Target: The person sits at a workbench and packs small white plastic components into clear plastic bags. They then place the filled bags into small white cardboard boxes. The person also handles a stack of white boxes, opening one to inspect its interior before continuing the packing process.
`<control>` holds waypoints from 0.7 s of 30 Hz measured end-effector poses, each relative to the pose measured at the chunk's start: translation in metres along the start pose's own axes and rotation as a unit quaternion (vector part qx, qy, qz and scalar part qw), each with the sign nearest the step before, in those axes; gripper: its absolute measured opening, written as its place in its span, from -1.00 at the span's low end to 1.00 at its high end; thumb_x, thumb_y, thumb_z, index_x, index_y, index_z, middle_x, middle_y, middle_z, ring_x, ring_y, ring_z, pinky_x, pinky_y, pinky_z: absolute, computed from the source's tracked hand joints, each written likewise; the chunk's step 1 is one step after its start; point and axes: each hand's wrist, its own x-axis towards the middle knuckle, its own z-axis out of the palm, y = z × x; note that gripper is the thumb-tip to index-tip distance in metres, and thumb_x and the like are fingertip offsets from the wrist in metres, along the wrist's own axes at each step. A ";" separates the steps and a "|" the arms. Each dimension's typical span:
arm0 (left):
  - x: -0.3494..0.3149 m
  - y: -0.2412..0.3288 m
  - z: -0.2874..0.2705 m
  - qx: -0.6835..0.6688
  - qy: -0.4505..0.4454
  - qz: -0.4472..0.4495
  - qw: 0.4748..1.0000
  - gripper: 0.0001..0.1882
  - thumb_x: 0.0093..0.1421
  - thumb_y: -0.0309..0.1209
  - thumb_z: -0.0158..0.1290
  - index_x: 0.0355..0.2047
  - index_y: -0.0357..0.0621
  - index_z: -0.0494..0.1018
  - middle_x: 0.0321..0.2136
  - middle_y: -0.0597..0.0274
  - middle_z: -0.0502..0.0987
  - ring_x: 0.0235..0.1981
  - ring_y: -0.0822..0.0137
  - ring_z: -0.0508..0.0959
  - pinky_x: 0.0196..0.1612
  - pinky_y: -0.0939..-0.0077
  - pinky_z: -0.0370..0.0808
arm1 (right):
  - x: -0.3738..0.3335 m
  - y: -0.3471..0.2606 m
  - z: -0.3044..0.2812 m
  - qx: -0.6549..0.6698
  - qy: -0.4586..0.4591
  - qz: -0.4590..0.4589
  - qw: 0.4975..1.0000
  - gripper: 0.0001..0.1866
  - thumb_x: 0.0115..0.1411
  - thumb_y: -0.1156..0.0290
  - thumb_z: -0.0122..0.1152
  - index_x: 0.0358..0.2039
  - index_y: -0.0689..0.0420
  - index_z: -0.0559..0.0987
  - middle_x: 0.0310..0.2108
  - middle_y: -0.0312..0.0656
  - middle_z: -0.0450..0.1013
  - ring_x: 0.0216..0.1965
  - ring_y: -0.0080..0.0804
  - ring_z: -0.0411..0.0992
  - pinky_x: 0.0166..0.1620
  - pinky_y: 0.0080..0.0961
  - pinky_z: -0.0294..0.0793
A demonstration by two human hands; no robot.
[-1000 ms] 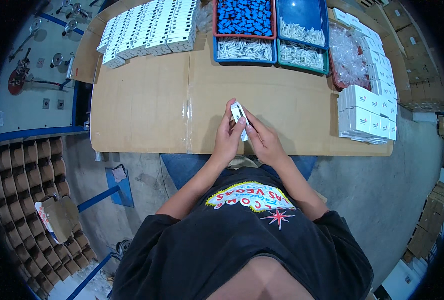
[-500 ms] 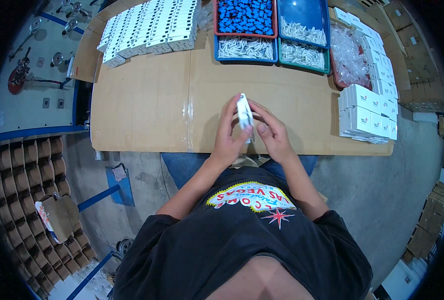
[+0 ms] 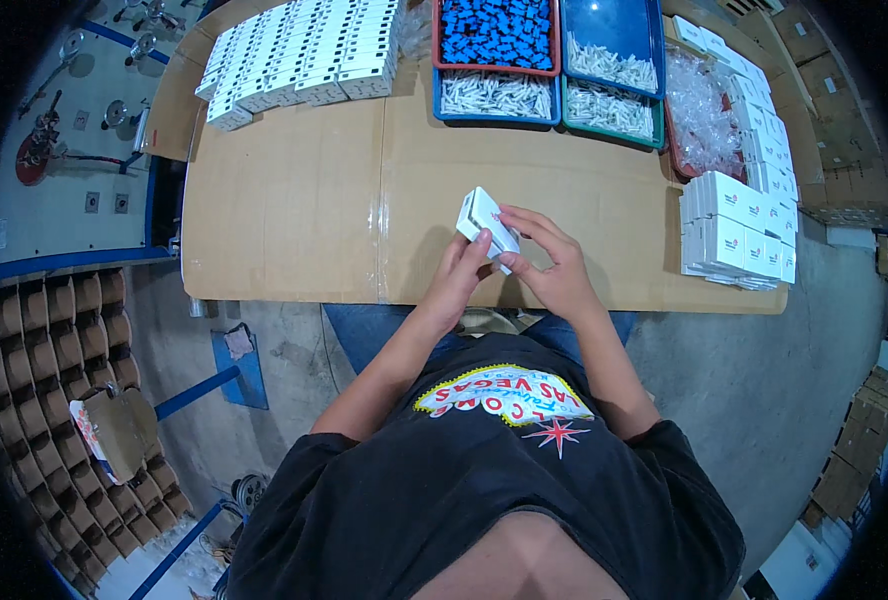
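Observation:
A small white box (image 3: 486,222) is held tilted above the cardboard-covered table (image 3: 294,220), near its front edge. My left hand (image 3: 454,277) grips its lower left side, thumb on the near face. From the right, my right hand (image 3: 556,262) holds the same box, fingers along its upper edge and thumb at its lower corner. Whether the box's far end is open cannot be made out.
Rows of white boxes (image 3: 299,50) stand at the back left, and more white boxes (image 3: 734,235) are stacked at the right. Behind my hands are trays of blue pieces (image 3: 494,32) and white tube-like pieces (image 3: 496,97). A red tray holds clear plastic bags (image 3: 702,120).
The box has turned from nearly edge-on to show its broad white face. My right hand has closed in on it, and both hands still hold it at about the same place.

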 end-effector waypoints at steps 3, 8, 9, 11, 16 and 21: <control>0.002 0.010 0.002 0.013 -0.003 -0.004 1.000 -0.22 0.46 0.26 -0.32 0.30 -0.18 0.26 0.07 0.07 0.50 0.04 0.29 0.57 0.09 0.30 0.53 | 0.002 -0.004 -0.001 -0.026 -0.008 -0.010 1.000 -0.41 0.11 0.26 0.51 0.16 0.10 0.58 0.30 -0.04 0.38 0.30 -0.11 0.37 0.32 -0.25 0.34; 0.002 0.019 0.002 -0.033 -0.019 -0.070 0.997 -0.24 0.46 0.25 -0.29 0.29 -0.17 0.27 0.06 0.09 0.50 0.01 0.33 0.57 0.11 0.38 0.49 | 0.004 -0.008 0.002 -0.065 -0.006 -0.057 0.996 -0.23 0.10 0.09 0.51 0.27 0.12 0.47 0.38 0.00 0.27 0.36 -0.01 0.29 0.36 -0.17 0.28; 0.000 0.020 0.008 -0.032 -0.015 -0.068 0.997 -0.24 0.45 0.26 -0.28 0.30 -0.14 0.27 0.09 0.10 0.49 0.06 0.31 0.55 0.14 0.35 0.47 | 0.005 -0.009 0.003 -0.064 -0.001 -0.068 0.996 -0.22 0.11 0.09 0.49 0.28 0.14 0.44 0.38 0.02 0.27 0.37 0.01 0.27 0.36 -0.16 0.28; -0.004 0.023 0.017 -0.036 -0.009 -0.076 0.996 -0.24 0.44 0.28 -0.27 0.31 -0.10 0.27 0.12 0.13 0.47 0.12 0.30 0.52 0.18 0.31 0.45 | 0.006 -0.013 0.006 -0.061 0.011 -0.089 0.994 -0.18 0.15 0.08 0.46 0.32 0.19 0.39 0.39 0.05 0.25 0.38 0.03 0.25 0.37 -0.14 0.26; -0.009 0.025 0.024 -0.080 -0.028 -0.094 0.992 -0.29 0.44 0.27 -0.23 0.30 -0.02 0.27 0.10 0.22 0.46 0.14 0.33 0.48 0.20 0.31 0.42 | 0.005 -0.004 0.015 -0.094 0.019 -0.152 0.984 -0.24 0.29 0.06 0.29 0.33 0.29 0.35 0.37 0.16 0.25 0.35 0.15 0.26 0.35 -0.10 0.26; -0.009 0.021 0.027 -0.121 -0.012 -0.072 0.990 -0.34 0.44 0.24 -0.20 0.25 0.00 0.30 0.06 0.25 0.47 0.11 0.34 0.49 0.20 0.29 0.42 | 0.005 0.005 0.024 -0.089 0.056 -0.183 0.977 -0.31 0.40 0.05 0.11 0.32 0.35 0.36 0.31 0.23 0.30 0.30 0.21 0.32 0.34 -0.09 0.27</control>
